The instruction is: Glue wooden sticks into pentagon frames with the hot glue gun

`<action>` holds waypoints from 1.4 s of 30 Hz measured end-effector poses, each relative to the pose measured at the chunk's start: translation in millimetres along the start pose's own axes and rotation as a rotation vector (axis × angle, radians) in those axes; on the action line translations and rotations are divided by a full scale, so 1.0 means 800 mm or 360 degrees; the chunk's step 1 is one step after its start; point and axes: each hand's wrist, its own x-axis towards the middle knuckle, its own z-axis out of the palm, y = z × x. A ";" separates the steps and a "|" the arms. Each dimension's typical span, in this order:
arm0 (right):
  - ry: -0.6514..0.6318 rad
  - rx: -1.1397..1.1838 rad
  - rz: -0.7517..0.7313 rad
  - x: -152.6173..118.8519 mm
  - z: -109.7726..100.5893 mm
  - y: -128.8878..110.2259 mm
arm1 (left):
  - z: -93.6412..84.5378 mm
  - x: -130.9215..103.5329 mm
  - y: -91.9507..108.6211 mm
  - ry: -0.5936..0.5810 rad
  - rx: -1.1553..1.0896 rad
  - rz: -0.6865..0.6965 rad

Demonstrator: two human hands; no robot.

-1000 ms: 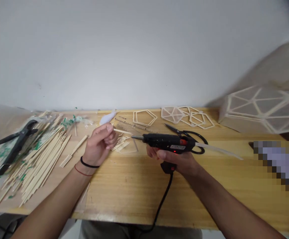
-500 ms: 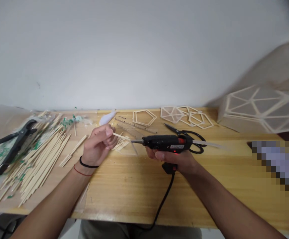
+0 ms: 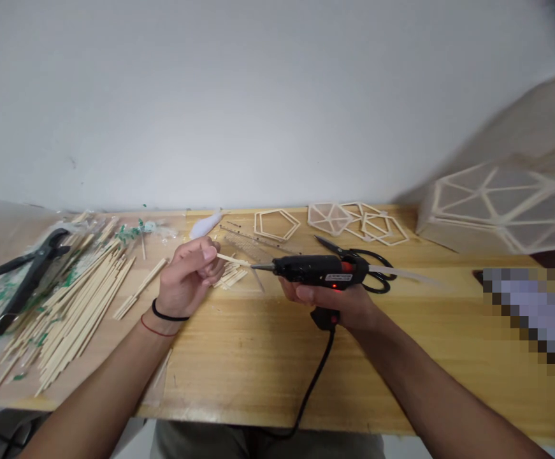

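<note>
Between thumb and fingers, my left hand (image 3: 192, 271) pinches a short pale wooden stick (image 3: 232, 259) that points right. My right hand (image 3: 329, 303) is wrapped round the grip of a black glue gun (image 3: 308, 270), whose red light is on. The gun's metal nozzle (image 3: 262, 267) is at the far end of the stick; whether they touch is hard to tell. A translucent glue stick (image 3: 408, 275) sticks out of the gun's back. Short cut sticks (image 3: 232, 276) lie on the table just behind the held one. Black scissors (image 3: 377, 271) lie partly hidden behind the gun.
Many long sticks (image 3: 83, 319) and a black cutter (image 3: 28, 280) cover the left side of the wooden table (image 3: 229, 382). Wooden pentagon frames (image 3: 277, 225) and a clear ruler (image 3: 258, 238) lie at the back. A large panelled frame structure (image 3: 497, 210) stands at right. The gun's cord (image 3: 316, 382) hangs over the front edge.
The glue gun has shifted very slightly left and up, with its nozzle now overlapping the stick's tip area. My left hand has barely moved and still grips the stick.
</note>
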 end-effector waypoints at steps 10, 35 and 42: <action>0.0040 -0.0006 0.0027 0.002 0.000 -0.001 | -0.001 0.000 -0.001 0.0034 0.0033 0.0053; 0.0015 0.0123 0.0033 0.003 0.001 -0.002 | -0.001 0.001 0.000 0.0080 0.0062 0.0099; 0.0047 0.0123 0.0047 0.002 0.001 0.000 | -0.001 0.001 0.000 0.0105 0.0056 0.0098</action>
